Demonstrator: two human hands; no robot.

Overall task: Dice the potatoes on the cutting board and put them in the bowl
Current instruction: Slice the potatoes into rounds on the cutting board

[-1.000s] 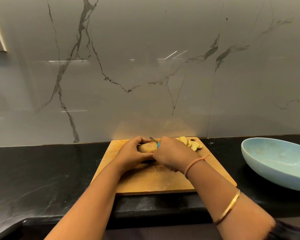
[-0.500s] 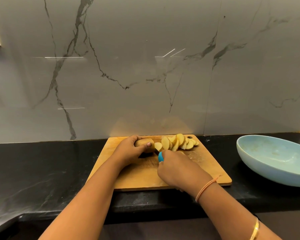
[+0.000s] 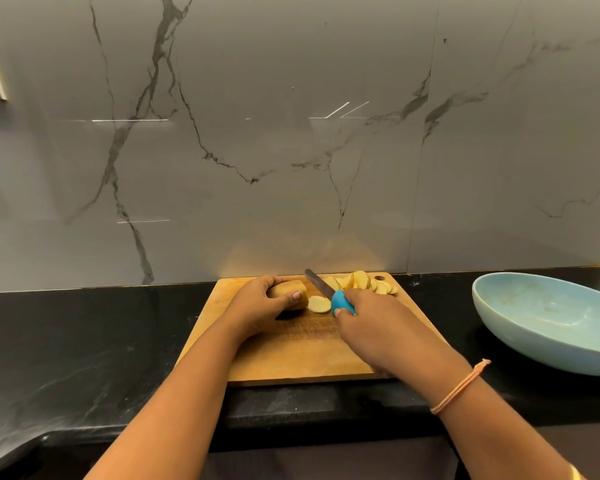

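A wooden cutting board (image 3: 291, 362) lies on the black counter. My left hand (image 3: 257, 303) grips the uncut part of a potato (image 3: 284, 291) at the board's far left. My right hand (image 3: 371, 323) holds a knife (image 3: 321, 285) by its blue handle, blade pointing away and left, just right of the potato. One fresh slice (image 3: 318, 304) lies flat between potato and handle. Several more potato slices (image 3: 364, 282) are piled at the board's far right corner. The light blue bowl (image 3: 520, 337) stands to the right of the board, with no potato in it.
A grey marble wall rises directly behind the board. The black counter (image 3: 84, 341) stretches left of the board, with its front edge close below the board. A sink edge shows at the bottom left corner.
The knife blade has come up and away from the potato, and a new slice lies flat beside it. My right hand has shifted back towards me. The left hand still holds the potato.
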